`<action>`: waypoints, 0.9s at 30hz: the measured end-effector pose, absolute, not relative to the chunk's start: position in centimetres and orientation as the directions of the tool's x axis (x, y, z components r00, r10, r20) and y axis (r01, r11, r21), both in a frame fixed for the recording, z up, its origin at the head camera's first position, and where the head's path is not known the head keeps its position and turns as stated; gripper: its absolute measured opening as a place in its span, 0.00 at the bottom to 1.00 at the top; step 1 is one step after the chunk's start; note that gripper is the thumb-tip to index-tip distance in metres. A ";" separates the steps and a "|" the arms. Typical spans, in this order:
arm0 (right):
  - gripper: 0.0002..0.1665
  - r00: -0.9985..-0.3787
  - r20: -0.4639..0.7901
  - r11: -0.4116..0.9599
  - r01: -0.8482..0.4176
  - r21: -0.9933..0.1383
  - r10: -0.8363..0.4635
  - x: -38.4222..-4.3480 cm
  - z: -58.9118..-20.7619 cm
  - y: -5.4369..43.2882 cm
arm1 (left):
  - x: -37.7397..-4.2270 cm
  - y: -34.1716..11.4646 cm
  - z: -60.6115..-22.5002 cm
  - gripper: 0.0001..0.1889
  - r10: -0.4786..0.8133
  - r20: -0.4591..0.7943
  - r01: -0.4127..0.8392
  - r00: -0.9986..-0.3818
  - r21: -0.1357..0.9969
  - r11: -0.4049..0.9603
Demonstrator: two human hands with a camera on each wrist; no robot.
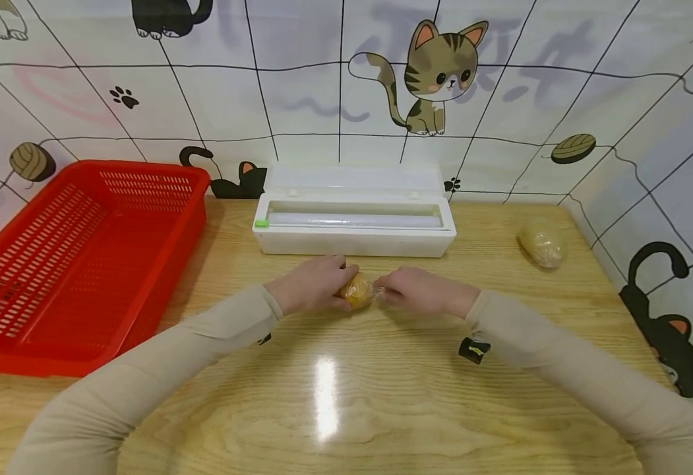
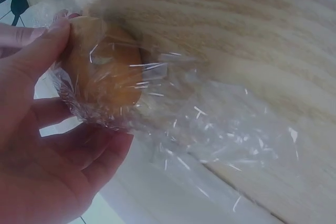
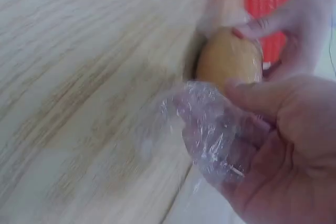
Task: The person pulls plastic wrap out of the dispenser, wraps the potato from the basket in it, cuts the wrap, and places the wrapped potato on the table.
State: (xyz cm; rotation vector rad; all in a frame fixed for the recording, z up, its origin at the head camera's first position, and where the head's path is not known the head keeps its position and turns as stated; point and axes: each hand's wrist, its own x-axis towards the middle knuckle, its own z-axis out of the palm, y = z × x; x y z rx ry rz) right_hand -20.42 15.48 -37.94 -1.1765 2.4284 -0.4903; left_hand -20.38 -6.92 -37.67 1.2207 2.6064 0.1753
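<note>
A round yellow-orange item (image 1: 357,291), its kind unclear, sits wrapped in clear cling film in front of the white box. My left hand (image 1: 316,284) grips it from the left, thumb on one side and fingers curled round the other. From the right, my right hand (image 1: 420,290) holds the loose cling film (image 3: 207,124) bunched between thumb and fingers, the thumb tip right by the item. A crinkled tail of the film (image 2: 226,124) spreads out beyond the item in the left wrist view.
Behind the hands stands a white cling film dispenser (image 1: 355,244), lid up, with a film roll (image 1: 355,220) inside. A red plastic basket (image 1: 144,290) is on the left. Another film-wrapped pale yellow item (image 1: 542,242) lies at the right. A cat-print sheet (image 1: 299,99) backs the wooden table (image 1: 393,409).
</note>
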 end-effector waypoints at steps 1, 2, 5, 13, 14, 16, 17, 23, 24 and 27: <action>0.15 -0.548 -0.198 0.564 -0.654 -0.505 -0.813 -20.7 -38.0 15.7 | -20.3 -6.9 -37.7 0.32 0.768 -0.178 0.737 -0.615 0.214 0.641; 0.15 -0.535 -0.203 0.550 -0.638 -0.539 -0.820 -20.9 -38.0 15.9 | -20.2 -6.9 -37.7 0.33 0.767 -0.176 0.738 -0.617 0.211 0.641; 0.15 -0.513 -0.207 0.523 -0.610 -0.595 -0.833 -21.5 -38.2 16.2 | -20.1 -6.9 -37.7 0.34 0.762 -0.174 0.736 -0.624 0.197 0.647; 0.06 -0.538 -0.323 0.539 -0.309 -0.784 -0.779 -22.3 -38.8 16.8 | -19.8 -7.0 -37.9 0.36 0.744 -0.170 0.713 -0.646 0.215 0.667; 0.05 -0.530 -0.342 0.535 -0.265 -0.802 -0.776 -22.5 -39.0 16.9 | -19.8 -7.0 -37.9 0.36 0.744 -0.167 0.713 -0.646 0.215 0.667; 0.06 -0.508 -0.372 0.527 -0.201 -0.826 -0.777 -22.8 -39.1 17.1 | -19.7 -7.0 -38.0 0.36 0.745 -0.161 0.714 -0.648 0.213 0.667; 0.06 -0.494 -0.380 0.519 -0.177 -0.836 -0.782 -22.9 -39.3 17.1 | -19.7 -6.9 -38.0 0.36 0.745 -0.158 0.714 -0.648 0.213 0.667; 0.10 -0.456 -0.405 0.495 -0.092 -0.864 -0.792 -23.5 -39.3 17.4 | -19.6 -6.8 -38.0 0.35 0.729 -0.173 0.698 -0.662 0.211 0.684; 0.12 -0.459 -0.412 0.501 -0.086 -0.861 -0.787 -23.4 -39.1 17.4 | -19.6 -6.8 -38.0 0.35 0.726 -0.181 0.694 -0.664 0.214 0.688; 0.18 -0.531 -0.417 0.559 -0.132 -0.819 -0.737 -23.0 -38.7 17.4 | -19.6 -6.7 -37.8 0.37 0.719 -0.209 0.690 -0.662 0.205 0.695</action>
